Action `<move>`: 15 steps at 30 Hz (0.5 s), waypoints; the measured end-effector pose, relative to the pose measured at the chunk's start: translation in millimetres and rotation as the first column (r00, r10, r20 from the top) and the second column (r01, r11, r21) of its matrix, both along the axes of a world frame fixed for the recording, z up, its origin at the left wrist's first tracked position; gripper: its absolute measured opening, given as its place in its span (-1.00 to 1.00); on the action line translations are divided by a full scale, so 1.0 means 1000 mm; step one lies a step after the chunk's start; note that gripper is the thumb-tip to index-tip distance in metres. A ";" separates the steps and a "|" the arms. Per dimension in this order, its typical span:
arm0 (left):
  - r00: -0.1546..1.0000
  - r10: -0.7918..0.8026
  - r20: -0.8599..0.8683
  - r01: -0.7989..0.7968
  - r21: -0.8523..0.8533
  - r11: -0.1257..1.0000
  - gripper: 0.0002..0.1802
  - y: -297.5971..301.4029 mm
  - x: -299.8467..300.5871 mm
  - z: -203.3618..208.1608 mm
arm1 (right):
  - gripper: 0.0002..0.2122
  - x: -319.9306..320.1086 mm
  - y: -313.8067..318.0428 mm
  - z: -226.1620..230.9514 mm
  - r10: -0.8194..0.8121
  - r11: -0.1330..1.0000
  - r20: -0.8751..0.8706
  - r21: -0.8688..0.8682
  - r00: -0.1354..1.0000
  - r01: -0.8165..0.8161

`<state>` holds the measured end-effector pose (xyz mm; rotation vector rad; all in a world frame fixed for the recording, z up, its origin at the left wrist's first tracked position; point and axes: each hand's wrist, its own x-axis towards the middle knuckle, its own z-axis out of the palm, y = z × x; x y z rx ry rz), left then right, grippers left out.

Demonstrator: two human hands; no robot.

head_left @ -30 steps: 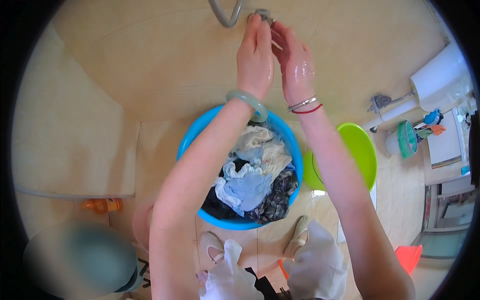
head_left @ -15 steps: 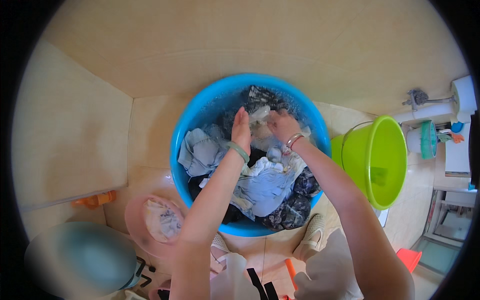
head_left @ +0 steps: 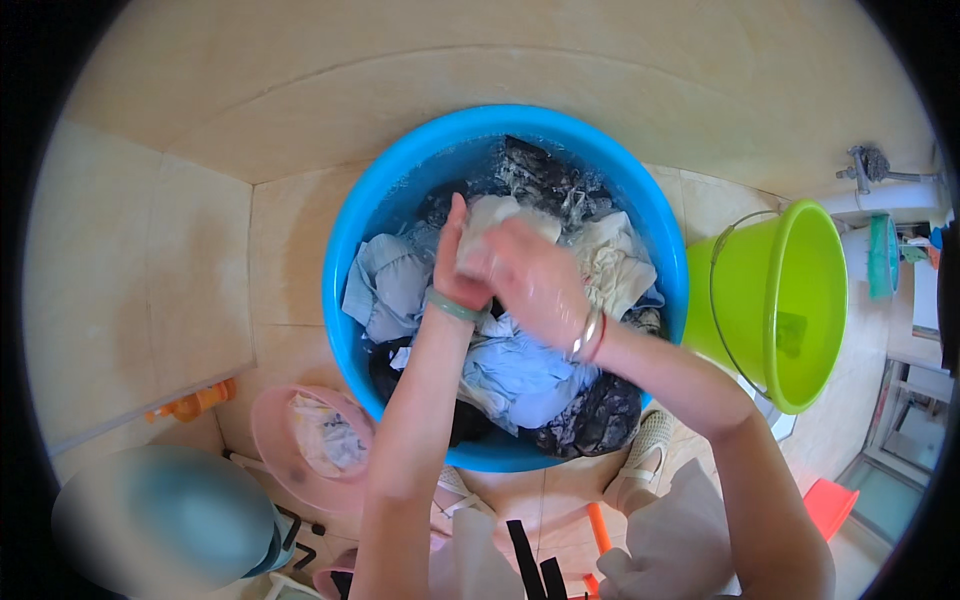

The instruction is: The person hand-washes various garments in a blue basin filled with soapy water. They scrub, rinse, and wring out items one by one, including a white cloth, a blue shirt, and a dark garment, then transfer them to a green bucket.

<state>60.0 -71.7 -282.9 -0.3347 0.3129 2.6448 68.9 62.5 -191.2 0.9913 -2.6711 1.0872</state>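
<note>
A big blue basin holds water and a heap of wet laundry. Above its middle, my left hand, a green bangle on the wrist, supports a bunched white cloth. My right hand, with a silver bangle, presses onto the same cloth, closed and blurred by motion; its fingertips are partly hidden. Around my hands lie a light grey-blue garment, a cream garment, a pale blue garment and dark patterned clothing.
To the right stands a lime-green bucket with a wire handle. A pink basin with light cloth sits at the lower left, near an orange bottle and a blue-grey rounded object. A tap is on the right wall.
My right hand has swung down and left against my left hand, with the white cloth now between them. The cream garment at the basin's right shows more fully. The view has shifted slightly.
</note>
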 end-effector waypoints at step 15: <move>0.905 0.403 -0.134 -0.419 -0.436 0.797 -0.67 0.041 0.028 -0.001 | -0.86 -0.059 -0.007 -0.057 -0.144 0.989 -0.044 0.007 0.989 0.144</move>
